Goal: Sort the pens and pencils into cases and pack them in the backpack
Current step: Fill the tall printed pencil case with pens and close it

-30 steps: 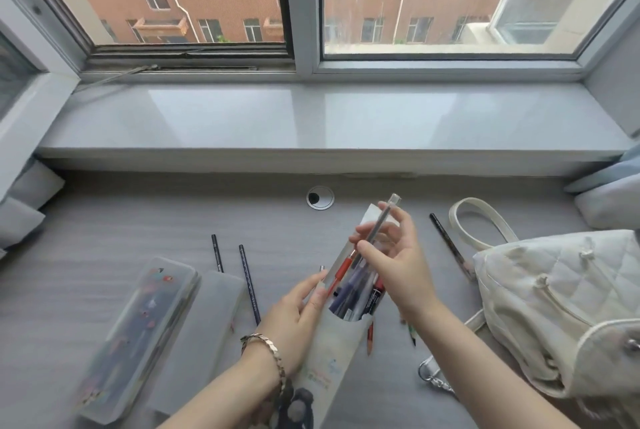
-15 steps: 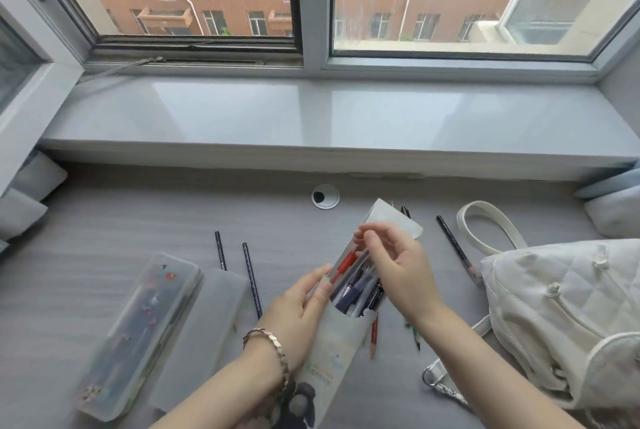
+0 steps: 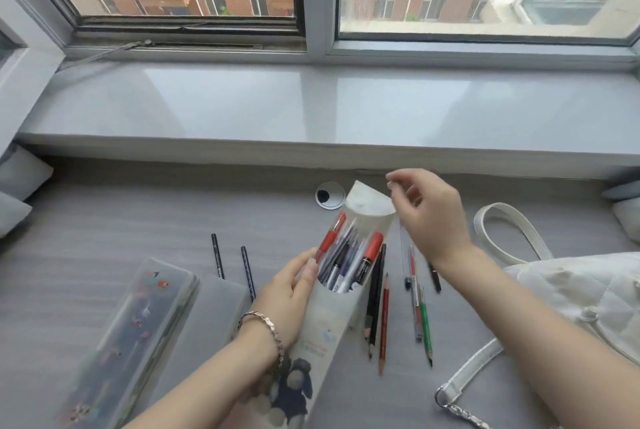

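1. Well, on my feed the left hand (image 3: 287,293) grips the tall translucent white pen case with a cartoon print (image 3: 329,324). The thumb lies on its front edge and the fingers curl round its side. A rose-gold chain bracelet (image 3: 265,328) sits on that wrist.
2. The case leans away from me over the grey wood-grain desk (image 3: 104,221), with its rounded flap open at the far end. It holds a bundle of pens (image 3: 346,259), two of them red-capped.
3. The right hand (image 3: 429,217) hangs above the desk just right of the flap. Its fingers are loosely bent and apart, holding nothing, and it looks motion-blurred.
4. Just right of the case lie a black pencil (image 3: 375,290), a red pencil (image 3: 384,318), a green pencil (image 3: 426,328) and a clear-barrelled pen (image 3: 402,255), roughly parallel.
5. Two dark blue pencils (image 3: 217,255) lie left of the case, beyond a flat frosted plastic box with small coloured stickers (image 3: 131,328).
6. A white quilted backpack (image 3: 588,293) sits at the desk's right edge.
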`<state>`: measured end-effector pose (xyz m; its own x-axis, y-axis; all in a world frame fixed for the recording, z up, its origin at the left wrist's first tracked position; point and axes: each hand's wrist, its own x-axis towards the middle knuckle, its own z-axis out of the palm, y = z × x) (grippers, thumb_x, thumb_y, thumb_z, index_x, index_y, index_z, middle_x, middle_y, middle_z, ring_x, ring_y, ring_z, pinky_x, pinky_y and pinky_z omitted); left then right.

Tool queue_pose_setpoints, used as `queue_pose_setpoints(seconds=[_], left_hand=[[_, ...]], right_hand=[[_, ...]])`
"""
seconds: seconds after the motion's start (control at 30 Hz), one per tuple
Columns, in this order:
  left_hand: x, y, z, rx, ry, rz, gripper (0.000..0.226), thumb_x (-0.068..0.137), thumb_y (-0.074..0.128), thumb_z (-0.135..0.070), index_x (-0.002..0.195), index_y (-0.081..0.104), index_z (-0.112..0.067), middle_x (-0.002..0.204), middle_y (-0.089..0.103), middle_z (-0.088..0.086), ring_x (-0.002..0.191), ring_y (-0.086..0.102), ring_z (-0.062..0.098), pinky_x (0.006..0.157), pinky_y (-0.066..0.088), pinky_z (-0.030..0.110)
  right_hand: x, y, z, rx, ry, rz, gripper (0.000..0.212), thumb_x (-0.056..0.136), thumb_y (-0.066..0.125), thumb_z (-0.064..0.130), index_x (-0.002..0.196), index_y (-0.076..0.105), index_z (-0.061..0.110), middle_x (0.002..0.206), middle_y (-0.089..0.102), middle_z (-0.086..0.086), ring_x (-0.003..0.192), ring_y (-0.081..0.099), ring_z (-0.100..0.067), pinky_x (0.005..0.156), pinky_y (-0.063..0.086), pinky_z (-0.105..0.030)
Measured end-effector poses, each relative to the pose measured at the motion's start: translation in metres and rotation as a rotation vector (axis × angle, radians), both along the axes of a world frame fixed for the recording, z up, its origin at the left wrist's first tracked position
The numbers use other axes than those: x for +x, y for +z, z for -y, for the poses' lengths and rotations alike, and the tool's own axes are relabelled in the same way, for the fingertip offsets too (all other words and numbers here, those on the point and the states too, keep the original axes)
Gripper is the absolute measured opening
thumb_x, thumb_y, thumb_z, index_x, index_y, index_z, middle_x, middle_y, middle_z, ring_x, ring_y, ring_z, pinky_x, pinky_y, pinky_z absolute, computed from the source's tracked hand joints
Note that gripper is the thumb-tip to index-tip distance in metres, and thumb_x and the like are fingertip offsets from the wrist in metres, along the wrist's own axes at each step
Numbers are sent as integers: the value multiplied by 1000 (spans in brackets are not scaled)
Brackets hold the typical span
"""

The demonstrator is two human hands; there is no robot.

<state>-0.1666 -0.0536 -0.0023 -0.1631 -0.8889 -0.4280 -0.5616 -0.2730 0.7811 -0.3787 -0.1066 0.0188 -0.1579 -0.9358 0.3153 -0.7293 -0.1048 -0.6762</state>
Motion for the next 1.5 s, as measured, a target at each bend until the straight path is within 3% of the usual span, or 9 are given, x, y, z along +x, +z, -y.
queue_pose_setpoints(seconds=[0.2, 0.47, 0.6, 0.77, 0.87, 0.93, 1.07, 1.33, 1.5], left_hand=[[15, -14, 18, 9, 111, 13, 37, 94, 35, -44, 127, 49, -38, 119, 61, -16, 114, 53, 4, 97, 41, 25], [21, -11, 27, -3, 162, 30, 38, 94, 36, -37, 130, 49, -31, 123, 58, -14, 112, 50, 1, 91, 36, 17], [20, -10, 23, -3, 156, 16, 37, 94, 37, -37, 128, 50, -32, 121, 58, -14, 114, 51, 3, 92, 35, 18], [18, -3, 11, -24, 148, 15, 35, 95, 38, -33, 127, 51, -30, 115, 58, -16, 110, 50, 2, 87, 36, 15], [16, 2, 3, -36, 141, 5, 33, 95, 38, -31, 126, 52, -29, 112, 57, -16, 108, 50, 2, 83, 35, 13], [17, 4, -2, -32, 125, 9, 34, 95, 38, -32, 126, 51, -29, 115, 58, -12, 108, 50, 4, 87, 36, 17], [19, 5, -8, -31, 127, 3, 36, 94, 38, -34, 128, 51, -29, 121, 60, -7, 114, 52, 8, 92, 37, 20], [23, 13, -9, -43, 92, 20, 38, 94, 35, -39, 130, 48, -31, 123, 59, -11, 116, 54, 10, 99, 43, 30], [28, 12, -15, -34, 85, 13, 38, 92, 34, -46, 127, 48, -38, 119, 63, -11, 112, 58, 11, 97, 48, 38]], right_hand=[[-34, -51, 77, 632, 42, -587, 41, 83, 41, -8, 122, 51, 4, 125, 50, -17, 116, 46, -35, 91, 43, -40], [-38, -60, 99, 604, 206, -914, 52, 84, 49, -2, 133, 35, 6, 127, 48, -20, 113, 49, -36, 85, 44, -40], [-46, -45, 75, 598, 281, -645, 32, 90, 45, 13, 120, 53, 17, 114, 48, -14, 97, 54, -34, 78, 43, -34], [-49, -11, 20, 559, 222, -3, 50, 81, 35, -16, 114, 62, 10, 95, 58, -12, 85, 63, -17, 90, 49, -26], [-50, 4, -8, 686, 180, 307, 28, 84, 60, -2, 103, 63, 20, 87, 63, -31, 76, 70, -16, 78, 54, -21], [-49, 10, -16, 701, 63, 272, 11, 90, 57, 24, 81, 62, 20, 69, 58, -19, 62, 60, -8, 60, 46, -15], [-45, -3, -7, 705, -197, 141, 48, 97, 34, 32, 63, 55, 7, 71, 57, -8, 68, 53, -24, 62, 36, -28], [-4, -66, 21, 913, -251, -236, 22, 93, 44, 13, 101, 59, -1, 102, 64, -18, 88, 62, -32, 64, 41, -27], [4, -53, 21, 865, -205, -152, 36, 92, 38, 16, 122, 52, 2, 132, 52, -19, 102, 56, -32, 76, 44, -32]])
